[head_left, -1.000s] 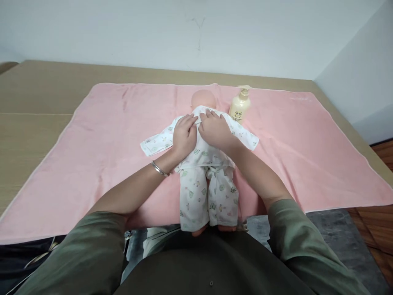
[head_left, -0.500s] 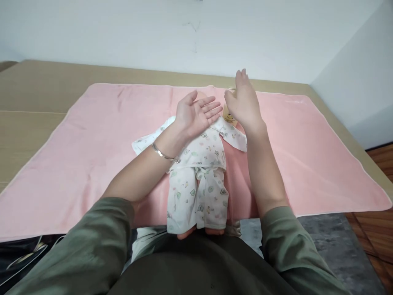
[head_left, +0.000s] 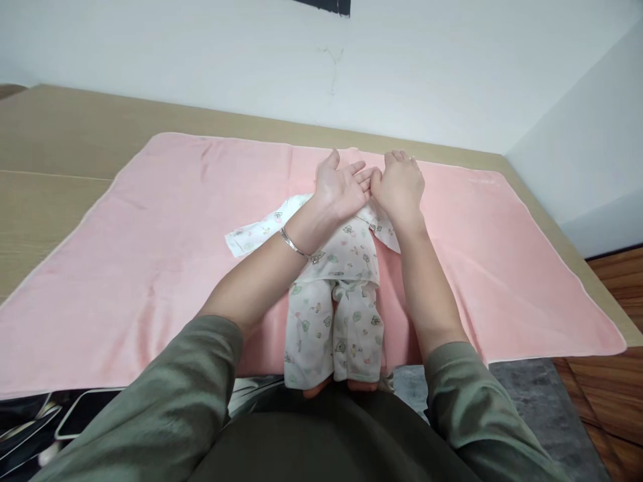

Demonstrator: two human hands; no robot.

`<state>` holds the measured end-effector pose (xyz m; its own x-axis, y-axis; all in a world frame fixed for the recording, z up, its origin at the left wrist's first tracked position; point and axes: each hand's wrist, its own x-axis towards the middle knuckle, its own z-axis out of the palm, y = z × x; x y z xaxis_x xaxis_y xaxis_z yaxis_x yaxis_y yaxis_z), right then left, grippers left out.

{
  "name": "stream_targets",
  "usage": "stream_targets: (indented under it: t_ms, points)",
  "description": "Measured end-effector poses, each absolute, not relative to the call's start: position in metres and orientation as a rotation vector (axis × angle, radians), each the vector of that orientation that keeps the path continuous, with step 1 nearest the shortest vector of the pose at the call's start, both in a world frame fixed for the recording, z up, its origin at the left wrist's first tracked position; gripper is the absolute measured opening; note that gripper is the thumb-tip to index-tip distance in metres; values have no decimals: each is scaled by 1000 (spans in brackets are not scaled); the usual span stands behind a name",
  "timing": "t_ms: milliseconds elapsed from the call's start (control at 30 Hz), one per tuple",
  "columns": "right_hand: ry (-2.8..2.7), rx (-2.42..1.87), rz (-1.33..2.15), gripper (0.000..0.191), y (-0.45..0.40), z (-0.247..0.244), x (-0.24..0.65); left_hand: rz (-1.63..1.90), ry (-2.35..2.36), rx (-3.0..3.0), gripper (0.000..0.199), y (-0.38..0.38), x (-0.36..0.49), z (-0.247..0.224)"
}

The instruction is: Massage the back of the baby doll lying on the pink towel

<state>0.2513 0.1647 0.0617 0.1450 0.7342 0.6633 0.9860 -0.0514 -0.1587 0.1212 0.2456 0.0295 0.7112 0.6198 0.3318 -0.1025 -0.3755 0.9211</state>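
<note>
A doll in white printed pyjamas [head_left: 334, 321] lies on a pink cloth [head_left: 175, 268], its feet toward me at the near edge. Both my arms reach over it. My left hand [head_left: 344, 187], palm up with fingers spread, is above the doll's upper part and hides its head. On the right, my right hand [head_left: 400, 184] is back side up with its fingers bent forward, its thumb close by the left fingertips. What lies under its fingers is hidden. A silver bracelet [head_left: 293, 242] circles my left wrist.
The cloth covers much of a wooden table [head_left: 65, 134] that meets a pale wall [head_left: 201, 53]. Below the near left edge are a phone-like dark object [head_left: 88, 413] and black items. Grey and wood-patterned surfaces show at the lower right.
My right hand has come down and its fingers have curled. My left hand has shifted right, toward it. The yellowish piece seen earlier between the hands is now hidden.
</note>
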Motion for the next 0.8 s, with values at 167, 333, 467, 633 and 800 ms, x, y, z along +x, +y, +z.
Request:
stream_targets:
  t_ms: [167,333,467,633,800]
  points:
    - [-1510,-1909,-600,35,172,60,239,919,582,1977,72,227,85,18]
    - [-1482,-1927,-562,41,171,61,242,1038,620,2110,69,199,52,28]
    - [-1544,-1926,-482,50,154,76,236,984,577,2014,76,150,16,66]
    - [-1622,-1559,-505,57,98,97,170,758,421,1529,71,93,-20,108]
    - [-1885,-1346,-463,69,53,94,113,590,212,892,64,65,-34,127]
